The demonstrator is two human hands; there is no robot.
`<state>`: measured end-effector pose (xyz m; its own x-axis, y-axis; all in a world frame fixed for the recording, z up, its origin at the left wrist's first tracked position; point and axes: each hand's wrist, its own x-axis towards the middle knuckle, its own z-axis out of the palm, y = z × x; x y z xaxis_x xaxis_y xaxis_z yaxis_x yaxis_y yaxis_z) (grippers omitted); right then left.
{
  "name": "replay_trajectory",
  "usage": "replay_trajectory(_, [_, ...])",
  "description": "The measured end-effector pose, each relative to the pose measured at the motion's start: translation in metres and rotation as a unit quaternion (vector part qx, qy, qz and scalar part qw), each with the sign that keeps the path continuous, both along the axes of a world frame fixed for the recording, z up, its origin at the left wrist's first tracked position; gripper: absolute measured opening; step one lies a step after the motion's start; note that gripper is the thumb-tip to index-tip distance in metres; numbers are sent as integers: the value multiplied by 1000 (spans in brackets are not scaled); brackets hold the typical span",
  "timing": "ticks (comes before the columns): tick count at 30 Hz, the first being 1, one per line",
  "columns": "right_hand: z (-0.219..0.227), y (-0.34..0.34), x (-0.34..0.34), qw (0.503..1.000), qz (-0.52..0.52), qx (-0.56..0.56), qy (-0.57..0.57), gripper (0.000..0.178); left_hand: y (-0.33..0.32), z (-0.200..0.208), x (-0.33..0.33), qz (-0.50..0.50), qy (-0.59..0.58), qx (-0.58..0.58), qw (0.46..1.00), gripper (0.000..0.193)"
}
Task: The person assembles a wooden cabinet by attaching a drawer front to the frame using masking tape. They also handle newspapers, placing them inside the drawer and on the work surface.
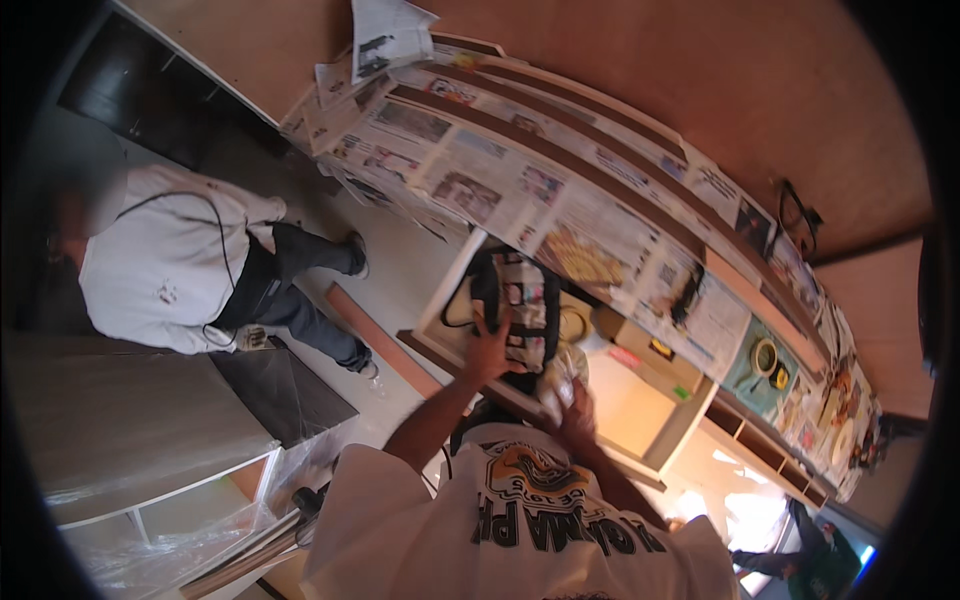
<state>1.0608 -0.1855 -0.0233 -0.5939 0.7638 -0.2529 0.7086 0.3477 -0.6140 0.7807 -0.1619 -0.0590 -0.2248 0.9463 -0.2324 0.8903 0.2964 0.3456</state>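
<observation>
A black bag with a light patterned panel (527, 305) lies in the left part of a pulled-out wooden drawer (685, 425). My left hand (487, 347) grips the bag's near left side, fingers apart over its edge. Close to the bag's lower right corner, my right hand (575, 412) is closed round a crumpled clear plastic packet (562, 376). What is inside the packet is too blurred to make out. A roll of tape (574, 325) lies beside the bag, partly hidden.
Newspaper (480, 180) covers the long worktop above the drawer, with long wooden strips (560, 150) on it. A person in a white shirt (170, 260) stands at left. A plank (380, 340) lies on the floor. Plastic-wrapped cabinetry (150, 510) fills the lower left.
</observation>
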Motion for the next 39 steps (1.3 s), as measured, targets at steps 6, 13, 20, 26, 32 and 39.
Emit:
replay_trajectory(6, [11,-9,-36,996,80,14,-49,62,59,-8,11,29,-14,50,998,150])
replay_trajectory(13, [12,14,-53,995,41,90,5,66,87,1,-24,-71,-195,67,976,130])
replay_trajectory(20, [6,39,-124,986,28,45,156,26,107,76,-182,77,-187,237,950,28])
replay_trajectory(26, [-2,74,-198,988,-66,14,140,16,282,133,-417,194,-98,424,879,42])
replay_trajectory(32, [34,83,-335,979,-168,-54,100,18,443,159,-571,222,-97,472,847,69])
replay_trajectory(39, [71,104,-453,944,-253,-128,169,30,535,149,-644,146,-139,336,920,44])
